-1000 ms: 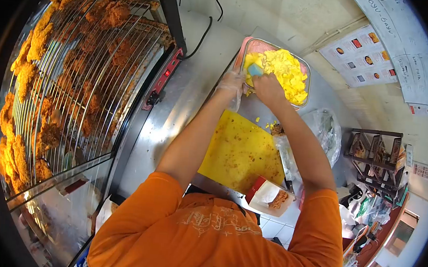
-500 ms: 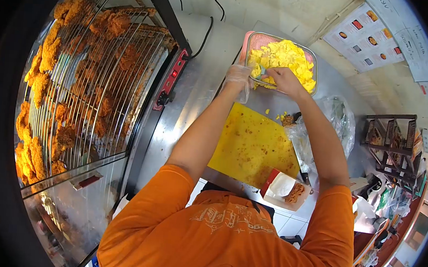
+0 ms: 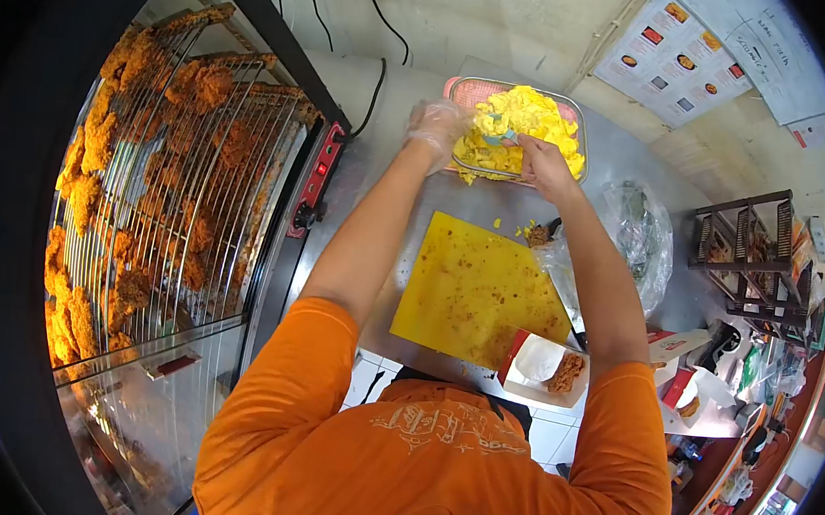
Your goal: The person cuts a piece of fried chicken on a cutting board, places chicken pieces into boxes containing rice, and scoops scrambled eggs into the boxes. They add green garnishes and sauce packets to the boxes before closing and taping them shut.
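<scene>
Yellow scrambled-egg-like food [image 3: 537,118] fills a wire-rimmed basket [image 3: 585,140] by the wall. My right hand [image 3: 545,166] is closed on the handle of a light-blue utensil [image 3: 497,137], whose head lies in the yellow food. At the basket's left edge is my left hand [image 3: 438,125] in a clear plastic glove; its fingers are blurred. Below the basket lies a yellow cutting board [image 3: 477,286] with brown crumbs. A red and white box [image 3: 543,367] at its lower right corner holds white rice and a brown fried piece.
A glass cabinet [image 3: 171,365] with fried pieces on wire racks stands at left. A clear plastic bag [image 3: 638,240] lies right of my right forearm. Beyond it are a dark rack [image 3: 743,247] and more open boxes [image 3: 695,387].
The blue utensil has come up and shows more above the yellow food. My left hand has moved left, off the basket's near corner. The whole view has shifted slightly.
</scene>
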### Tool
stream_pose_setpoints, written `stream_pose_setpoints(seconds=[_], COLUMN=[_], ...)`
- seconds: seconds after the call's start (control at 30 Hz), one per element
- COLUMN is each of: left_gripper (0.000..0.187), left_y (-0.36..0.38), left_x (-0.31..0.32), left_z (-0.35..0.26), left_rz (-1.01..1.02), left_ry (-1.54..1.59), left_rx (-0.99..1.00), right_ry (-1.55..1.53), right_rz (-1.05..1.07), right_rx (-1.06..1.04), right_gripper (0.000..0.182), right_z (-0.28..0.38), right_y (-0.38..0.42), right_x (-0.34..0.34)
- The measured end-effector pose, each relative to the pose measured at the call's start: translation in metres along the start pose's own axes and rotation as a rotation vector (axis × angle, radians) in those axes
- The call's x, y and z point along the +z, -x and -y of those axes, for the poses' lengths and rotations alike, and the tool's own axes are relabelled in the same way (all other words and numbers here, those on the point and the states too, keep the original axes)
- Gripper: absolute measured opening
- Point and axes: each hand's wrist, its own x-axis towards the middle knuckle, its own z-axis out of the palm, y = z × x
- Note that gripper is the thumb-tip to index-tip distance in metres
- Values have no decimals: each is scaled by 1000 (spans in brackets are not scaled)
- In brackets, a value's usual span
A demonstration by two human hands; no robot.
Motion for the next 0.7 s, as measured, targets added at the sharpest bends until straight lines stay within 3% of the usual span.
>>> stream_pose_setpoints(seconds=[0.03,0.13,0.23,0.3,0.37,0.4,0.43,0.5,0.57,0.6,0.67,0.7], left_gripper=[39,34,32,27,22,21,21,23,28,29,32,32], left_y=[-1,-6,11,-1,-3,13,10,38,78,71,94,120], left_x=[-3,-4,-11,11,24,24,34,35,21,27,28,14], left_z=[-5,6,4,35,63,56,79,72,40,74,79,51], left_rz=[38,-207,-405,-541,-481,-414,-338,-358,-308,-236,-142,-143], left_ry=[65,54,118,88,307,296,438,421,306,602,475,61], left_rx=[-43,219,251,330,490,356,355,374,250,218,174,209], right_ry=[-78,-303,-433,-456,-515,-573,-629,-642,-625,-602,-568,-553], right_rz=[10,41,68,37,32,36,43,-3,-104,-186,-382,-481], right_rx=[-12,-25,-72,-155,-218,-236,-261,-380,-492,-528,-577,-595], right_gripper=[40,40,40,42,43,40,38,38,39,39,41,42], right_z=[-1,-5,15,30,54,69,82,91,93,89,63,47], right_y=[-1,7,26,47,92,120,151,215,283,323,400,439], right_x=[-1,0,-7,-14,-22,-29,-42,-74,-102,-117,-148,-168])
